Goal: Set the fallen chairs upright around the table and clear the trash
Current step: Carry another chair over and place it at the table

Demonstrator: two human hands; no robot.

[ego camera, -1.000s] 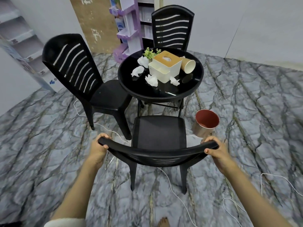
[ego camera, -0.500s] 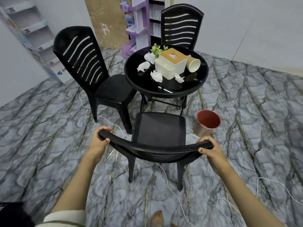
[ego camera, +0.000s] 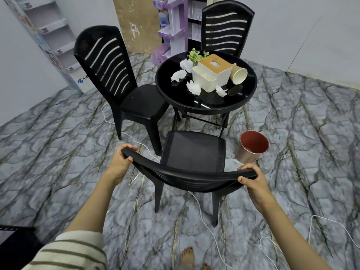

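Right in front of me a black plastic chair (ego camera: 192, 151) stands upright, facing the round black table (ego camera: 241, 100). My left hand (ego camera: 121, 162) grips the left end of its backrest top and my right hand (ego camera: 253, 180) grips the right end. Two more black chairs stand upright: one left of the table (ego camera: 115, 78) and one behind it (ego camera: 227, 30). On the table lie several crumpled white tissues (ego camera: 193, 87), a paper cup on its side (ego camera: 238, 75), a cream tissue box with a wooden lid (ego camera: 212, 74) and a small green plant (ego camera: 194, 55).
A copper bin with a red inside (ego camera: 252, 149) stands on the marble floor right of the near chair. White cables (ego camera: 206, 217) trail across the floor under and beside the chair. A purple display rack (ego camera: 171, 30) and white shelves (ego camera: 50, 39) line the back wall. My bare foot (ego camera: 188, 258) shows below.
The near chair has moved a little closer to the table in my grip. My view has shifted left and lower, so the table sits further right.
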